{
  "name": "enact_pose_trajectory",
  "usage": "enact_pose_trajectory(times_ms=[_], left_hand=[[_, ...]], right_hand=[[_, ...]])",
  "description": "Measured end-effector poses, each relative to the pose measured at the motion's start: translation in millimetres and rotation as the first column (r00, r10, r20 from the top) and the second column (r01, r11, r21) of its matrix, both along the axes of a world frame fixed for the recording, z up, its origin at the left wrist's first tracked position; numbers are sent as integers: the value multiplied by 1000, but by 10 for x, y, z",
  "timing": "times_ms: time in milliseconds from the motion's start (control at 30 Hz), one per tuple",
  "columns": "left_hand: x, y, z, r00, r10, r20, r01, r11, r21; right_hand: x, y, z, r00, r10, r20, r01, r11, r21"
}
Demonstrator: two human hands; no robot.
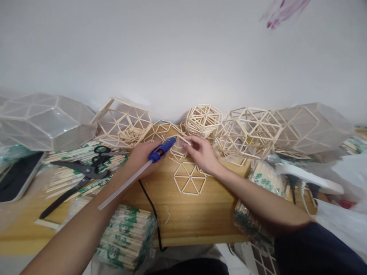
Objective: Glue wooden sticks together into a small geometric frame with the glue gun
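My left hand [145, 154] is wrapped round a blue hot glue gun [162, 150], a long clear glue stick [126, 184] jutting from its back. The gun's nozzle points at my right hand [200, 152], which pinches a short wooden stick [186, 141]. Both hands meet over a small stick frame [178, 148] at the back of the table, partly hidden by the gun and fingers. Just in front lies a flat hexagon of sticks with spokes [190, 178]. I cannot tell whether the nozzle touches the stick.
Behind stand a pile of stick hexagons [204, 119], open stick frames [249, 131] and covered ones [47, 120]. Pliers [82, 173], scissors [101, 154] and a phone [18, 177] lie left. Packed chopsticks [124, 236] sit in front; a power strip [311, 177] is right. A black cord [150, 202] crosses the table.
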State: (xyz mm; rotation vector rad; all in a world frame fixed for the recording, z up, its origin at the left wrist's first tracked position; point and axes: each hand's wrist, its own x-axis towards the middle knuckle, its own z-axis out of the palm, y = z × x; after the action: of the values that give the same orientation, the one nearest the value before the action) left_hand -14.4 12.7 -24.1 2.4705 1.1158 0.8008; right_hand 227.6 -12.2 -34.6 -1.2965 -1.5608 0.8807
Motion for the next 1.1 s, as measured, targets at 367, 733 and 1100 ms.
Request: enact_pose_trajectory(times_ms=[367, 733, 1100], left_hand=[[14, -39, 55, 994, -82, 74, 83, 997, -4], [23, -28, 21, 998, -43, 41, 45, 997, -58], [36, -25, 51, 999, -45, 23, 47, 994, -101]], right_hand=[[-17, 23, -99, 995, -33, -96, 23, 995, -100], [-30, 8, -69, 999, 3, -40, -5, 998, -62], [-41, -3, -56, 1000, 5, -27, -7, 999, -45]])
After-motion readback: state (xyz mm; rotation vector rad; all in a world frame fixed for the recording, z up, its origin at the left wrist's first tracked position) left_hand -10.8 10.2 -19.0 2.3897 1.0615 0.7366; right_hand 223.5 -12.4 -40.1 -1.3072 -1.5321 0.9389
